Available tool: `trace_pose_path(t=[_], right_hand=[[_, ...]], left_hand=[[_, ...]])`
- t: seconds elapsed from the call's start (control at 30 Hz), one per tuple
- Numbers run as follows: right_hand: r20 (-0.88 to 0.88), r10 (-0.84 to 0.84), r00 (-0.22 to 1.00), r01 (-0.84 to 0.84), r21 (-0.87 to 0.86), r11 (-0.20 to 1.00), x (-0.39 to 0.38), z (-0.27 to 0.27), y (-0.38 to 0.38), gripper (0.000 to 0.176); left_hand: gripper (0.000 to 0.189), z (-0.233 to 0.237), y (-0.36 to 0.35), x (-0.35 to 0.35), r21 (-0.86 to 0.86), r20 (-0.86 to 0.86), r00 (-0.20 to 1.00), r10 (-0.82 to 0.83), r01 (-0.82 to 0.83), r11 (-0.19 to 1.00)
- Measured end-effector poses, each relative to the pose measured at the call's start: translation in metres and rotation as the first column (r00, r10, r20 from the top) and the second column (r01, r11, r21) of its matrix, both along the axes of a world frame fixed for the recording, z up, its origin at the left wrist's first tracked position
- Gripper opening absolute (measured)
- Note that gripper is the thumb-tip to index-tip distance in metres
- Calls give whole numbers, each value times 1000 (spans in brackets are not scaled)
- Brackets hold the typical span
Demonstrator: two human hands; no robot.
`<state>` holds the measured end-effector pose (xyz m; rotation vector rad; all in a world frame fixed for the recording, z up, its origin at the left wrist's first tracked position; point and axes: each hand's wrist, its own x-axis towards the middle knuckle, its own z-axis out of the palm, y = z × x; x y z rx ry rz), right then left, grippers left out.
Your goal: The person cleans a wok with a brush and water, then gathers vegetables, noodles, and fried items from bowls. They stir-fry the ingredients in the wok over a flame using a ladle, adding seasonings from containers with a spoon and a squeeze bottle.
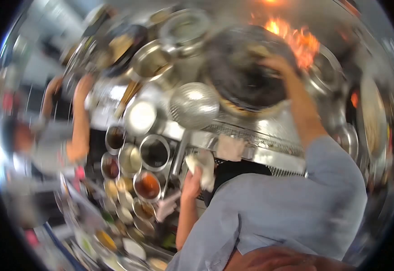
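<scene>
My right hand [276, 65] reaches over a large dark wok [246, 74] and touches something at its upper right part; blur hides what the fingers hold, if anything. Flames [296, 40] rise just beyond the wok's right side. Low in the middle, my left hand [192, 180] is closed round a white cloth [206, 169]. A round perforated strainer [194, 105] lies left of the wok, its long handle pointing down towards my left hand. Another folded cloth [230, 148] hangs over the front edge of the steel stove.
A co-worker [48, 144] stands at the left, both arms raised by a rack. Pots [151, 63] stand beyond the strainer. Metal containers of sauces, one orange-red [147, 185], fill the lower left. More pans [370, 117] are at the right.
</scene>
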<state>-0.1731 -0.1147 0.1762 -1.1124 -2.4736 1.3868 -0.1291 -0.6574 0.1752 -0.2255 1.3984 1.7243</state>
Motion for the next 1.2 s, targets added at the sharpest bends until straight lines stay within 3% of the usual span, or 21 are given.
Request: trace_pose_path(t=[0.03,0.07,0.2,0.27,0.3,0.33,0.4,0.47,0.53,0.6,0.67,0.77,0.8,0.83,0.87,0.9,0.93,0.97,1.0,1.07,1.2], right_hand=[[139,89,986,-47,-281,959,-30,-50,20,45],[140,-92,986,111,-142,984,-20,27,-67,46],[390,212,896,-194,-85,977,22,77,-128,55],[571,385,725,-593,235,770,59,55,-104,57],[643,363,674,-578,154,801,81,83,-93,56],[705,355,614,-560,72,825,99,113,-79,55],[799,230,556,-534,132,835,106,115,-9,49],[762,-33,646,-445,412,795,76,103,48,40],[488,0,873,-116,208,971,26,78,59,38],[363,109,925,-139,57,989,-5,59,18,29],[322,69,944,-90,49,995,-18,21,-23,34],[319,111,941,-158,126,979,23,31,-66,40],[372,215,903,-292,165,942,48,43,-67,41],[428,314,848,-426,195,884,68,46,-66,42],[634,358,686,-566,156,810,71,36,-38,54],[713,290,638,-574,191,796,76,63,-25,52],[747,307,590,-694,275,665,68,71,0,48],[756,173,632,-460,186,868,52,83,17,40],[630,81,772,-309,261,915,32,70,35,29],[439,34,898,-44,13,999,-3,75,20,21],[376,161,913,-182,22,983,14,60,-55,37]], left_hand=[[57,-30,31,-18,188,67,994,-89,75,979],[63,-27,81,-24,280,90,995,-45,18,960],[62,-21,199,-45,260,186,969,-163,111,959],[55,-23,238,-48,263,182,965,-190,139,955],[37,-29,254,-48,266,160,970,-182,135,954],[37,-32,262,-47,267,162,969,-187,139,954],[23,-37,276,-49,87,57,996,-74,68,994],[20,-33,280,-49,46,29,999,-32,31,998],[21,-45,279,-49,14,-78,997,1,0,1000],[21,-51,281,-54,-1,-152,988,2,-2,1000],[23,-50,279,-53,-66,-174,985,3,-15,998],[26,-72,275,-51,31,-195,980,26,-20,999],[26,-73,277,-53,88,-221,973,66,-48,995],[26,-72,278,-51,78,-238,965,105,-89,993],[26,-73,277,-48,78,-237,965,108,-92,993],[27,-73,282,-49,56,-229,970,78,-66,996],[27,-72,282,-53,27,-227,973,52,-48,999],[27,-71,281,-55,-5,-234,972,25,-27,1000],[26,-75,281,-54,21,-259,965,47,-43,999],[26,-76,281,-54,70,-301,952,60,-41,997],[27,-64,282,-49,105,-240,969,56,-31,994]])
